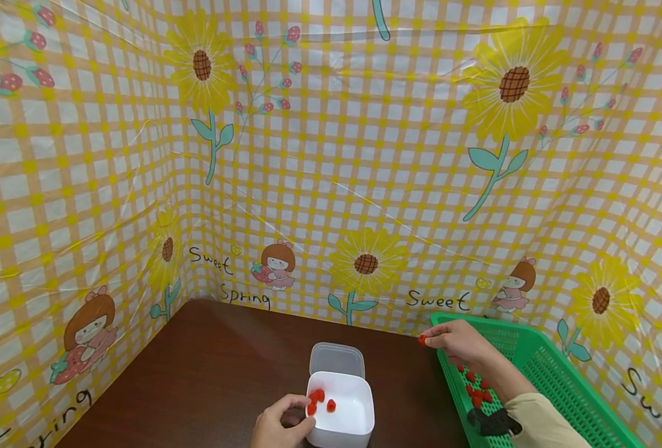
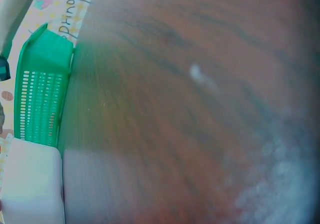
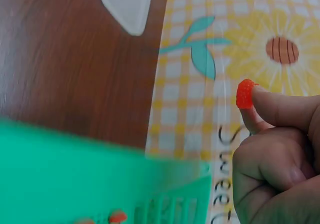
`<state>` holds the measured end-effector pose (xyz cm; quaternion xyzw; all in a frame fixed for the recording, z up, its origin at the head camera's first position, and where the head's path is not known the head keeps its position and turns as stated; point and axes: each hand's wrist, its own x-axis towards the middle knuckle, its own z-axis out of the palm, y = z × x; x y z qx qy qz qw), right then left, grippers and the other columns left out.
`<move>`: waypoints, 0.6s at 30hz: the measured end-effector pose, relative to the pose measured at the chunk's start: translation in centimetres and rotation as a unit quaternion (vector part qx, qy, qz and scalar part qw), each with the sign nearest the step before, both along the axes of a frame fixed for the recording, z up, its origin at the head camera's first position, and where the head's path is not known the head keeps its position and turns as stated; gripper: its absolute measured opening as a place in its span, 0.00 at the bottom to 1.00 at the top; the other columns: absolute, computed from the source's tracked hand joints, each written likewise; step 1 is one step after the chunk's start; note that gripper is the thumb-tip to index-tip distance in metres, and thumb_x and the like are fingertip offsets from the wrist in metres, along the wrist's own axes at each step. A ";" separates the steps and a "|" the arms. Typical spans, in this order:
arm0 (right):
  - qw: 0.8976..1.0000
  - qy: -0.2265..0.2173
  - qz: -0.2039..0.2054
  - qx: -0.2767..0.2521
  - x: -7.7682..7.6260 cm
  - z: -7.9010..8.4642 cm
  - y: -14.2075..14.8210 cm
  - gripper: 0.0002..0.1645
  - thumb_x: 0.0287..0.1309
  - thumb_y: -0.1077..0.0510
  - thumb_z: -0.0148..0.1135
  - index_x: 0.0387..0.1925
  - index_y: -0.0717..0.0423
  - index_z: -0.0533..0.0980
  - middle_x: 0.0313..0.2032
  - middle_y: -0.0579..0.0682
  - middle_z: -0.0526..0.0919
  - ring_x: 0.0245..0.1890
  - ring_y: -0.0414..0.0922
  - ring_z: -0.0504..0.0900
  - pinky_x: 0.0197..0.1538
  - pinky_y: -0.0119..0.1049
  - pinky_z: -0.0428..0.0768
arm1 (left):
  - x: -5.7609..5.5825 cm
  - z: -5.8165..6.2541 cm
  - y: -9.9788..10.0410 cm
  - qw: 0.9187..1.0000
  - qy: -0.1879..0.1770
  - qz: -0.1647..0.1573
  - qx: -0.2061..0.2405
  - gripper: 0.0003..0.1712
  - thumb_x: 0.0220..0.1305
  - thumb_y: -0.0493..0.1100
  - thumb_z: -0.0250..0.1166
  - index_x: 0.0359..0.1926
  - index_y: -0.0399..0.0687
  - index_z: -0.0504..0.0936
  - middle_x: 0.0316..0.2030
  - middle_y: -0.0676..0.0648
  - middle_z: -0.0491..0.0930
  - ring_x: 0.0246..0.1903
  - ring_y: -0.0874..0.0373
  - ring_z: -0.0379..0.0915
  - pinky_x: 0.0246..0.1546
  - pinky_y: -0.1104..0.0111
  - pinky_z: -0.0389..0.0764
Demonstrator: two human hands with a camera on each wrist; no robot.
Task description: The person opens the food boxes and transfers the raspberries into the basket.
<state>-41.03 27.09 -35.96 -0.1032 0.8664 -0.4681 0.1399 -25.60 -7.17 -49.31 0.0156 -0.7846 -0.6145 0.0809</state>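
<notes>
A small red raspberry (image 3: pixel 244 95) is pinched between the thumb and finger of my right hand (image 1: pixel 458 344), over the near-left rim of the green basket (image 1: pixel 527 341). My left hand (image 1: pixel 282 423) grips the left side of a white plastic box (image 1: pixel 356 412), thumb and fingers at its rim. Inside the box several red raspberries (image 1: pixel 331 406) lie, mostly toward the left wall. More raspberries (image 1: pixel 478 396) are in the basket, below my right forearm. In the left wrist view the box (image 2: pixel 32 184) shows at the lower left, my left hand almost wholly out of frame.
Behind the box lies its translucent lid (image 1: pixel 336 359), against the box's far edge. The dark brown table (image 1: pixel 219 373) extends left of the box and between box and basket. A checked cloth (image 1: pixel 308 186) with sunflowers hangs round the back and sides.
</notes>
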 end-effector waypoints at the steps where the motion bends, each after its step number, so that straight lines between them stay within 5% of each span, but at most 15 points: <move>1: 1.000 -0.001 -0.003 0.000 -0.1 0.0 0.5 0.23 0.70 0.62 0.56 0.60 0.74 0.73 0.16 0.38 0.65 0.13 0.37 0.49 0.20 0.31 0.58 | 0.0 0.0 0.0 1.000 0.001 0.000 -0.001 0.16 0.55 0.42 0.75 0.45 0.44 0.85 0.42 0.43 0.86 0.34 0.55 0.80 0.32 0.65 0.82; 9: 1.000 0.001 -0.022 0.015 -0.5 -0.2 4.4 0.25 0.70 0.62 0.55 0.60 0.78 0.71 0.12 0.38 0.59 0.12 0.35 0.50 0.19 0.30 0.59 | 0.0 -0.2 0.1 1.000 0.005 0.013 -0.011 0.16 0.54 0.43 0.75 0.44 0.45 0.86 0.42 0.44 0.86 0.33 0.57 0.79 0.31 0.66 0.80; 14: 0.999 -0.001 -0.044 0.030 -0.9 -1.0 6.9 0.23 0.68 0.63 0.57 0.58 0.78 0.73 0.12 0.37 0.65 0.11 0.34 0.52 0.19 0.30 0.61 | 0.0 -0.2 0.1 1.000 -0.001 0.013 -0.012 0.16 0.55 0.44 0.75 0.45 0.46 0.86 0.42 0.45 0.86 0.34 0.56 0.79 0.32 0.63 0.82; 18: 0.997 -0.006 -0.059 0.041 -1.0 -1.3 8.6 0.23 0.68 0.64 0.56 0.57 0.79 0.73 0.18 0.44 0.81 0.11 0.34 0.53 0.19 0.31 0.63 | 0.0 -0.2 0.1 1.000 -0.004 0.013 -0.012 0.16 0.54 0.44 0.75 0.45 0.47 0.86 0.42 0.45 0.86 0.34 0.56 0.80 0.33 0.63 0.82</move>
